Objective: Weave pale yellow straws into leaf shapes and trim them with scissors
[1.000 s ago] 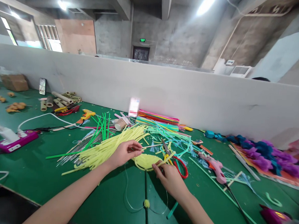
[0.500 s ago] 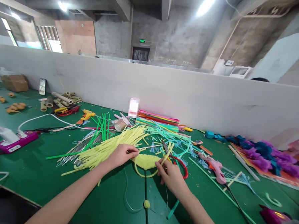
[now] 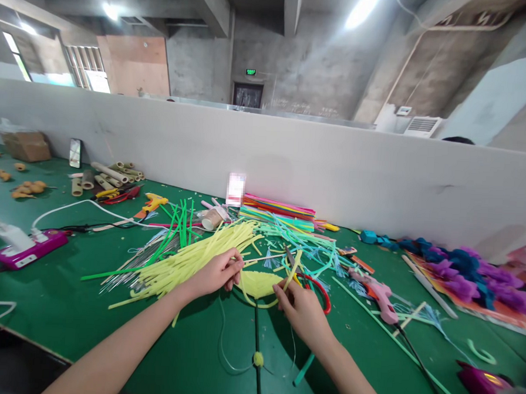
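Between my hands lies a pale yellow leaf-shaped piece (image 3: 258, 284), made of fuzzy pipe cleaner. My left hand (image 3: 218, 272) is closed at its left tip, fingertips pinched on a yellow pipe cleaner (image 3: 264, 306) that bows under the piece. My right hand (image 3: 303, 308) pinches the same pipe cleaner on the right, and a loose end sticks up above the fingers. Red-handled scissors (image 3: 324, 294) lie partly behind my right hand. Left of my left hand spreads a heap of yellow pipe cleaners (image 3: 216, 241). A small yellow pompom (image 3: 258, 359) with clear thread rests below.
Bundles of coloured pipe cleaners (image 3: 280, 208) lie at the back by a white partition (image 3: 182, 140). A pink glue gun (image 3: 385, 300) is at the right, with purple and blue fuzzy pieces (image 3: 466, 272) beyond. A purple power strip (image 3: 31, 249) and bamboo tubes (image 3: 114, 174) sit left.
My left hand has rolled slightly, its fingers curling further in at the leaf-shaped piece's left tip. The loop beneath is drawn closer to the piece. My right hand has barely moved.
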Demonstrator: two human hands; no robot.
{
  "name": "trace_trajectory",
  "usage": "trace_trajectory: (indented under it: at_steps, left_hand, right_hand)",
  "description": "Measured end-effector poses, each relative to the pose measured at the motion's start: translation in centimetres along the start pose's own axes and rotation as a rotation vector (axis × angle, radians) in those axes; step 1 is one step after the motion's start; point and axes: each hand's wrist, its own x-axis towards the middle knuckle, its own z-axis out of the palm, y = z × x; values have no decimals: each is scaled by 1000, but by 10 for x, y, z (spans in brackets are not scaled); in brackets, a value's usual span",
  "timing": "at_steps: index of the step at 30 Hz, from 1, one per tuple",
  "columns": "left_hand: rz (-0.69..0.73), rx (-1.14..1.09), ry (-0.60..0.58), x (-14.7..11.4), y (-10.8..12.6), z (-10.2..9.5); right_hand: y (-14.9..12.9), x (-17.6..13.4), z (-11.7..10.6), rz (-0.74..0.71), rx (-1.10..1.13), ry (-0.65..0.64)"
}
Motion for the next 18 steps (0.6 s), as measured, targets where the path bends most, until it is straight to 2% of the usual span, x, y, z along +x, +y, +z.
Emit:
trace_trajectory:
  at_steps: [3,8,13,18]
  left_hand:
    - [10,-76,-4,-1,2,2]
    - [-6,-119,-71,-2,6,3]
    - [-38,-21,-177,-2,4,2]
    - [-16,237,-175,-4,2,2]
  right_hand:
    - [-3,-1,-1,-20,-97,27]
    - [-4,-2,2,-31,-139,7]
    - [-3,-1,3,-46,-136,8]
    - [-4,-1,1,-56,-105,15]
